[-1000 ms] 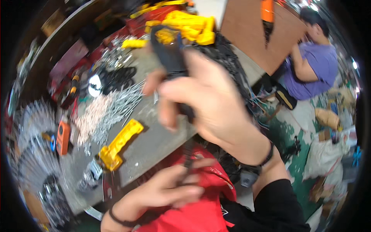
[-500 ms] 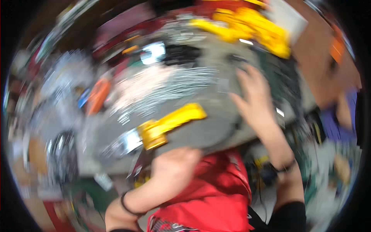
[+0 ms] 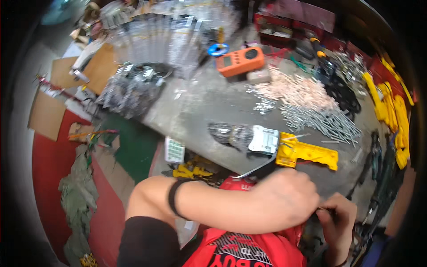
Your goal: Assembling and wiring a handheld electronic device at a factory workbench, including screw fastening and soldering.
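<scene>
My left hand (image 3: pixel 287 196) is closed in a loose fist at the table's near edge, in front of my red apron. Close to its right, my right hand (image 3: pixel 340 218) has its fingers curled with the thumb against them. Something small and dark shows between the two hands, too little of it to name. Just beyond my left hand lies a yellow plastic tool housing (image 3: pixel 316 154) on the grey table. A white-and-silver boxy part (image 3: pixel 263 140) touches its left end, with clear wrapping beside it.
Long metal screws (image 3: pixel 318 123) lie heaped beside small pale pink pieces (image 3: pixel 293 89). Behind them are an orange multimeter (image 3: pixel 242 61) and a blue ring (image 3: pixel 218 50). Plastic bags (image 3: pixel 155 40) crowd the far left. Yellow housings (image 3: pixel 396 115) and dark power screwdrivers (image 3: pixel 378 173) line the right side.
The view has swung left. My right hand, earlier stretched open over the table, is now drawn back beside my left hand with fingers curled. The yellow housing still lies on the table.
</scene>
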Demonstrator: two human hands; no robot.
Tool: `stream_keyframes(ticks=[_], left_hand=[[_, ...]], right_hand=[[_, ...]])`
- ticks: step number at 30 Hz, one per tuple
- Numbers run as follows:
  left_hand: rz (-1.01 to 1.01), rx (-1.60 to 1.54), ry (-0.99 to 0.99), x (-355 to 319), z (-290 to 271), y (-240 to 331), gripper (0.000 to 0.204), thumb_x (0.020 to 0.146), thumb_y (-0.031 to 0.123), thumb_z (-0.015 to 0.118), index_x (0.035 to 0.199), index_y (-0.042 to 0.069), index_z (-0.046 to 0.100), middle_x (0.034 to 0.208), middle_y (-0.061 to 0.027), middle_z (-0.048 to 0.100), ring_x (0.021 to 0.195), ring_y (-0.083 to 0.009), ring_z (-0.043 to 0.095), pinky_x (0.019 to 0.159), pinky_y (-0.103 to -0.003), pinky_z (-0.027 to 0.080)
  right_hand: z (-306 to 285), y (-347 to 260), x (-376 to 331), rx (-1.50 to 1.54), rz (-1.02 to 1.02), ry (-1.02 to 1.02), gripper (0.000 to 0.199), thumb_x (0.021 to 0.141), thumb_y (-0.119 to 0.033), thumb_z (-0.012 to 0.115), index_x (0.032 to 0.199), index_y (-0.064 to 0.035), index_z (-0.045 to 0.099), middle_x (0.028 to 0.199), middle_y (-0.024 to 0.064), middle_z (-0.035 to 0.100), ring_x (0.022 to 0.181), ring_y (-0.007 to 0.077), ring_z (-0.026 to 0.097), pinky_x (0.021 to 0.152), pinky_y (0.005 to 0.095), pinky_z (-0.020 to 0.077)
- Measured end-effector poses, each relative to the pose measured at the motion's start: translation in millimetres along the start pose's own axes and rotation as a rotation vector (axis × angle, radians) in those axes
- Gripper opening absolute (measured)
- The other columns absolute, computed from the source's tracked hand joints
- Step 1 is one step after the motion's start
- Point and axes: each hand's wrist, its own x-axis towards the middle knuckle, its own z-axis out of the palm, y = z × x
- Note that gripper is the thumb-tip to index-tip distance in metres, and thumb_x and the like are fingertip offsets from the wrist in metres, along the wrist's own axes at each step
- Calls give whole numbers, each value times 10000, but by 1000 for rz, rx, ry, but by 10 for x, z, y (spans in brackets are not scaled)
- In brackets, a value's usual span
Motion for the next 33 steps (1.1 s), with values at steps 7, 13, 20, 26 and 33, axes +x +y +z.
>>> stream_keyframes(ticks=[7, 13, 20, 26, 33], left_hand=[[130, 141, -276, -62, -326, -199, 159, 690, 191, 607, 778, 78, 537, 693, -12, 498, 641, -171, 547, 560, -302, 437], [-249, -82, -25, 199, -684, -1030, 212, 771, 41, 716, 981, 41, 690, 750, -105, 616, 662, -274, 638, 611, -358, 503], [-259, 197, -110, 473, -348, -2058, 92, 775, 81, 681, 843, 20, 688, 831, -125, 659, 771, -315, 645, 705, -406, 498], [-351, 270, -196, 525, -57, -2146, 98, 753, 122, 695, 800, 36, 696, 833, -126, 675, 805, -316, 658, 730, -419, 513], [-367, 260, -131, 456, -61, -2211, 121, 790, 115, 664, 871, 25, 668, 883, -145, 678, 857, -338, 656, 760, -429, 508]], right_hand=[[60, 25, 257, 114, -62, -196, 159, 746, -55, 756, 876, -85, 670, 732, 71, 647, 587, 230, 614, 524, 306, 466], [224, 261, 136, 650, 236, 187, 59, 859, -10, 615, 914, 8, 626, 747, 56, 635, 647, 86, 582, 578, 240, 455], [357, 304, 446, 877, 135, 182, 94, 949, -59, 505, 997, 12, 543, 830, 103, 628, 664, 96, 571, 611, 225, 474], [448, 357, 527, 885, 138, 188, 85, 953, -34, 521, 1010, 25, 546, 873, 97, 619, 683, 86, 565, 625, 218, 482], [462, 276, 598, 773, 173, 231, 68, 951, -42, 573, 991, 13, 568, 855, 39, 603, 653, 42, 509, 567, 194, 417]])
